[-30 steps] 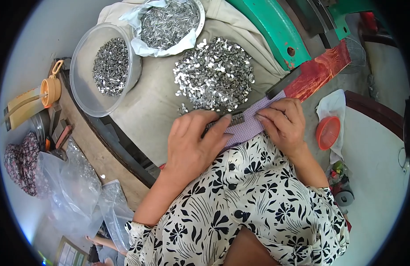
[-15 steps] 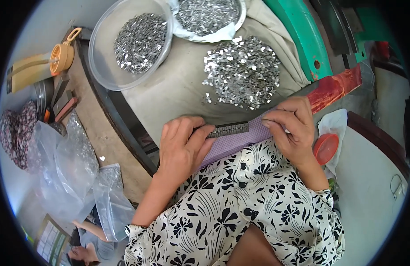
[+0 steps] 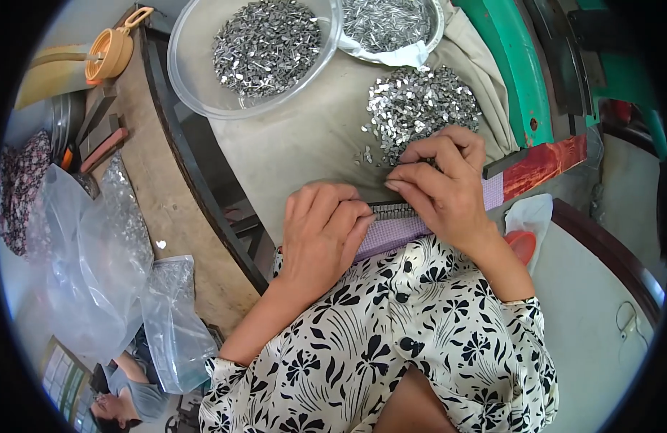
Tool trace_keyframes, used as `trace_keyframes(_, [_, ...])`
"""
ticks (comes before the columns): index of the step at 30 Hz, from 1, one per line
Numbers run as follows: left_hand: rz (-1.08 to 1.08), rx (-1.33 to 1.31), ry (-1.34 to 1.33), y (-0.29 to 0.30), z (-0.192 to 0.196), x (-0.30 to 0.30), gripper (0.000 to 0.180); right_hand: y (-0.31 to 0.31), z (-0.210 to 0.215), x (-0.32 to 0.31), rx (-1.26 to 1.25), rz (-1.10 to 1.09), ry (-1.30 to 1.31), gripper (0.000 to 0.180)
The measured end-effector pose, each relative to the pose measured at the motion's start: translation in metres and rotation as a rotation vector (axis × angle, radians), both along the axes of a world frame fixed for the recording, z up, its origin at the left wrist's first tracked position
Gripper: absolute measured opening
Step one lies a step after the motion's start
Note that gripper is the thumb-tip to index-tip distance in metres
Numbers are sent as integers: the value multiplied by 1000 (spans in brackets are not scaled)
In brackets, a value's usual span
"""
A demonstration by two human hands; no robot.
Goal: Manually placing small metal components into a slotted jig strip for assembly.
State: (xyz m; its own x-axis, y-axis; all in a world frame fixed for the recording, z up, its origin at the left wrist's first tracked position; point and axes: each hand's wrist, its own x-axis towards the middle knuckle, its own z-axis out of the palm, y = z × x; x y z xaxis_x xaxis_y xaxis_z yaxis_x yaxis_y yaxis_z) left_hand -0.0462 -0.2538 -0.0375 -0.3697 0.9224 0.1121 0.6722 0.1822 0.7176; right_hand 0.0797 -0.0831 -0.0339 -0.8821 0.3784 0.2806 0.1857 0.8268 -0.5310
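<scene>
My left hand (image 3: 320, 229) is closed on the left end of a dark, narrow slotted strip (image 3: 395, 211), with a row of small metal pieces along it. The strip lies over a purple checked cloth (image 3: 386, 237) near my lap. Above its right part hovers my right hand (image 3: 449, 189), thumb and forefinger pinched together; anything between their tips is too small to make out. Just beyond that hand a pile of small shiny metal flakes (image 3: 420, 101) rests on a beige cloth (image 3: 290, 151). The right hand covers the pile's near edge and part of the strip.
At the back stand a clear plastic bowl (image 3: 180, 68) of dark metal bits and a lined bowl (image 3: 440, 25) of thin metal pins. A green metal machine frame (image 3: 517, 79) borders the right. Plastic bags (image 3: 95, 267) lie left; a person (image 3: 135, 390) sits lower left.
My right hand has moved left, from beside the strip's right end to above it, near the flakes. Its fingertips have come together. The left hand keeps its hold. The whole view has shifted slightly.
</scene>
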Motion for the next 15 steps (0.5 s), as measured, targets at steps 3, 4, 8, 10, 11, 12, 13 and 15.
trace_keyframes(3, [-4,-1,-6,-3,0,1,29,-3,2,1,-34,-6,-39,17])
trace_keyframes(4, [16,-9,-38,-3,1,1,34,-4,2,0,-12,-18,-65,16])
trace_keyframes(8, [167,-2,-84,-17,0,3,45,-6,1,1,9,-59,-85,11])
trace_keyframes(10, [220,-9,-60,-26,1,4,45,-7,4,0,-56,-51,-85,10])
trace_keyframes(11, [266,-15,-35,-29,1,4,45,-9,5,-2,-142,-37,-90,10])
trace_keyframes(12, [268,-15,-37,-30,1,4,45,-11,6,-4,-227,-23,-96,10])
trace_keyframes(13, [281,-17,-48,-31,0,4,43,-14,7,-8,-268,-9,-93,9])
trace_keyframes(15, [296,-17,-60,-31,-1,4,40,-20,8,-14,-293,15,-103,8])
